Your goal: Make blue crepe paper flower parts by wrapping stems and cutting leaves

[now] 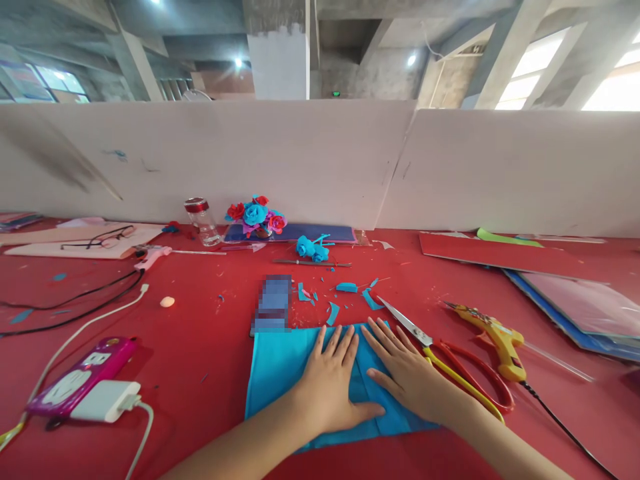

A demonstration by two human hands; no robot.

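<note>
A blue sheet of folded paper (275,373) with crease lines lies on the red table in front of me. My left hand (333,380) rests flat on its middle, fingers spread. Beside it, my right hand (400,367) presses flat on the sheet's right part, fingers also stretched out. Neither hand grips anything. Close to my right hand lie scissors (450,367) with one red and one yellow handle, their blades pointing away to the left. Just beyond the sheet are blue paper scraps (347,287) and a blurred-out phone-like rectangle (273,303).
A yellow glue gun (493,333) lies right of the scissors; folders (585,300) are stacked beyond. Paper flowers (256,215), blue roses (313,248) and a glass jar (203,223) sit at the back. A purple power strip (87,373), cables and a pink glue gun (153,257) occupy the left.
</note>
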